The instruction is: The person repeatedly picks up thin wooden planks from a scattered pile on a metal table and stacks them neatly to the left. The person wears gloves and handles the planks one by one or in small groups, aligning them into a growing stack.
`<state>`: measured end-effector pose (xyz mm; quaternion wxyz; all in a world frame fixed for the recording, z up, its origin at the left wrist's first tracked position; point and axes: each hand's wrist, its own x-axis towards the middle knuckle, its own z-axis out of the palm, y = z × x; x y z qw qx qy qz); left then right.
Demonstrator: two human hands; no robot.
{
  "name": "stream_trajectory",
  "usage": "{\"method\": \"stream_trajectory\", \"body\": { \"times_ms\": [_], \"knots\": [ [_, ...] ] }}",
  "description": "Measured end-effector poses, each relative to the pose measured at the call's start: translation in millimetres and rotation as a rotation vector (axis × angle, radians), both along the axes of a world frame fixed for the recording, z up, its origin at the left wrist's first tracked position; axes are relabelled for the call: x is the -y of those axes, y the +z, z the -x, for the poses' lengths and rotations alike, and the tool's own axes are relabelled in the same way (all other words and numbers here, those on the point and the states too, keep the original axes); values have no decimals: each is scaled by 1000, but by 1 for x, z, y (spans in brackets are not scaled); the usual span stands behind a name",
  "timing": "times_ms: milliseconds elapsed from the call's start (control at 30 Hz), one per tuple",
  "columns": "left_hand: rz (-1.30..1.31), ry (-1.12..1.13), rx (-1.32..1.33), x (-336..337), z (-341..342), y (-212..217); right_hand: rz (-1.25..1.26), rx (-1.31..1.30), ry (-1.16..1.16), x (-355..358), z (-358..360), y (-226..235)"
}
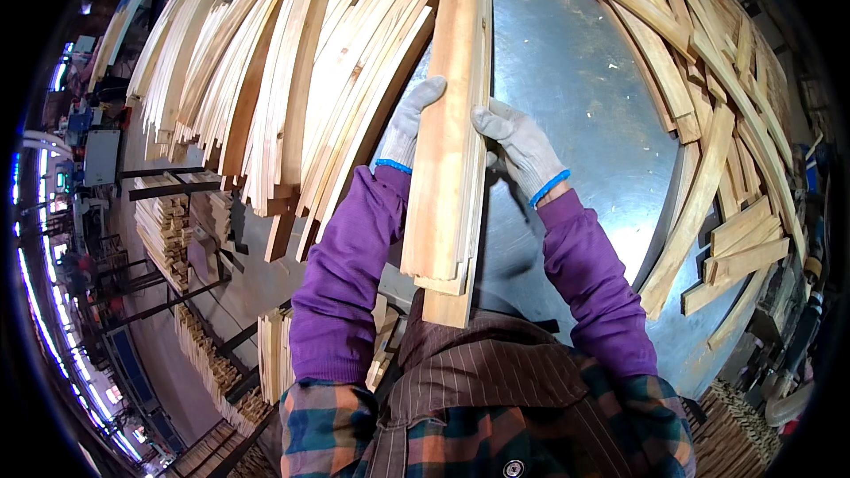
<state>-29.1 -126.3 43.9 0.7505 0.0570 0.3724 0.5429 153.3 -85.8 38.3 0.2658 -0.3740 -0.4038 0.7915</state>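
Note:
Between my two gloved hands is a small stack of long wooden boards [444, 150], their edges not flush at the near end. My left hand [414, 122] grips the left side, its thumb lying on the top board. On the right side, my right hand [521, 140] is closed against the boards' edges, thumb near the top; some of its fingers are hidden beneath. Both gloves are whitish with blue cuffs, below purple sleeves. The near end of the stack reaches toward my brown striped apron [478, 363].
A metal table [567, 80] lies under the boards. Rows of upright wooden strips [354, 80] stand close on my left. A loose pile of boards [708, 150] covers the right side, some overlapping crosswise. More stacked wood [159, 239] sits on dark racks at lower left.

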Motion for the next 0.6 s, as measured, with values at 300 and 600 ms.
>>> {"method": "stream_trajectory", "body": {
  "times_ms": [300, 600],
  "knots": [
    [129, -223, -1377, 23, 38, -39, -286, 480, 146, -3, 16, -16],
    [268, 287, -818, 44, 29, -44, -437, 812, 433, -10, 31, -41]
  ]
}}
